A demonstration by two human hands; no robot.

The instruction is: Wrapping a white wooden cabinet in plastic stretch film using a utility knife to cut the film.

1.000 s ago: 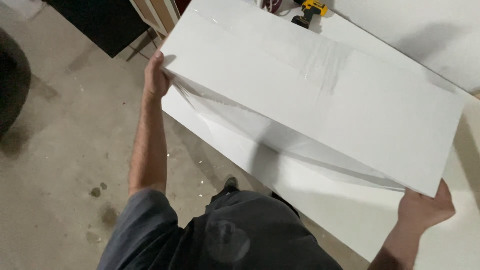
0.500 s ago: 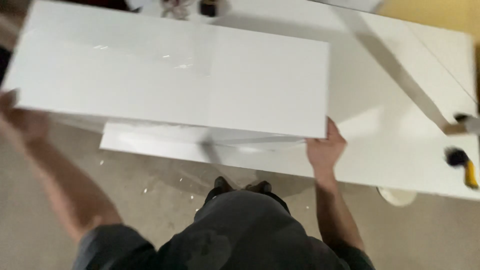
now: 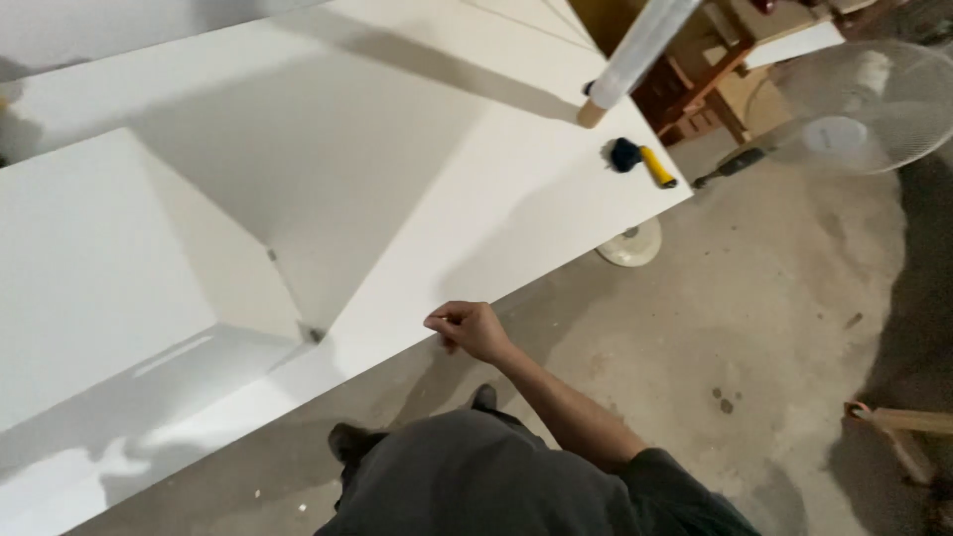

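Loosely curled and holding nothing, my right hand (image 3: 469,328) rests on the front edge of the large white panel (image 3: 516,189); a yellow-handled tool (image 3: 640,161) lies beyond.

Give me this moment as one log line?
right hand: fingers curled at white panel edge | left hand: out of view | yellow-handled tool: lying on panel
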